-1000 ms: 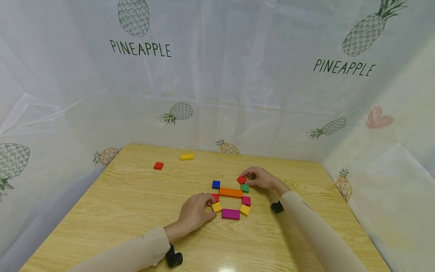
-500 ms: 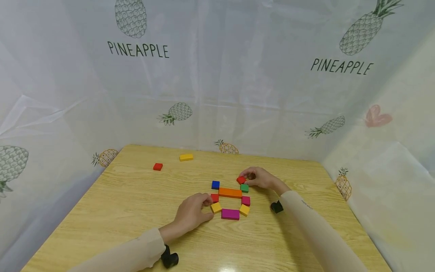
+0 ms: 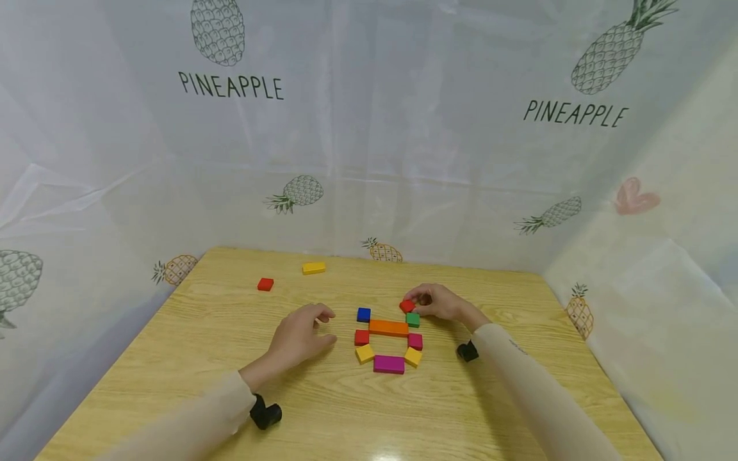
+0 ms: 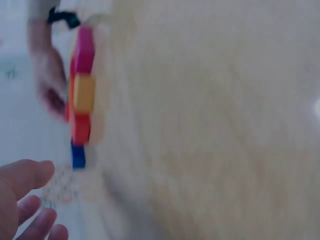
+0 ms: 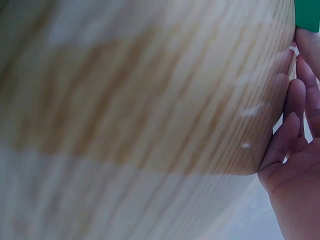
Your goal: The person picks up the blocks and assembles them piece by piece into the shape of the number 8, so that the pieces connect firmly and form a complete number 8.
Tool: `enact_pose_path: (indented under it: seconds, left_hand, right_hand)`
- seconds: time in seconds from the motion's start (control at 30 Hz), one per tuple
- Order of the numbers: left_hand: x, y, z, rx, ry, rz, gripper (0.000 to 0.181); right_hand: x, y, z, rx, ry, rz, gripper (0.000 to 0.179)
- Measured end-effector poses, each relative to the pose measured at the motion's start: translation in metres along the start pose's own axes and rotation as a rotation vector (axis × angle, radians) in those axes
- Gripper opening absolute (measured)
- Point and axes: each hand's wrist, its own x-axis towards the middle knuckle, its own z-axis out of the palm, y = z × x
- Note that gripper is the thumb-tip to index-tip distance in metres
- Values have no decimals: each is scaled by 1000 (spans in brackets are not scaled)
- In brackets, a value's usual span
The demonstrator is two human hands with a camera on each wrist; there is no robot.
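Observation:
Several coloured blocks form a ring on the table in the head view. Its top has an orange block [image 3: 388, 328], a blue block [image 3: 364, 314] and a green block [image 3: 412, 319]; a magenta block [image 3: 389, 364] closes the bottom. Along the left side lie a red block [image 3: 361, 337] and a yellow block [image 3: 365, 353]. My right hand [image 3: 441, 302] pinches another red block [image 3: 407, 306] between thumb and fingers, just behind the green one. Left of the ring, my left hand [image 3: 300, 336] holds nothing, thumb and fingers spread apart. In the left wrist view its fingers point toward the blue block [image 4: 78, 156].
A loose red block [image 3: 266, 284] and a long yellow block [image 3: 314, 268] lie at the back left of the wooden table [image 3: 323, 416]. Behind the table hangs a white pineapple-print sheet [image 3: 403, 128]. The ring's right side has a pink block [image 3: 415, 341] and a yellow one.
My left hand has drawn away from the ring's left-hand yellow and red blocks, leftward and toward the back. My right hand has stayed at the red block behind the green one.

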Motion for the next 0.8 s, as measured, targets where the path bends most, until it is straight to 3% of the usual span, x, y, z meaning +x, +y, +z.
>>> enact_pose_path:
  seconds: [0.17,0.47,0.8]
  left_hand:
    - [15,-21,-22,-12,12,5,41]
    - [45,-82,-57,22,43,21,41]
    - [59,-133,-81,107,14,3,48]
  right_hand:
    - [0,2,0,-10,3,13,30]
    - [1,5,0,-29,1,7,30]
    - [1,0,-2,-32,-13,24,30]
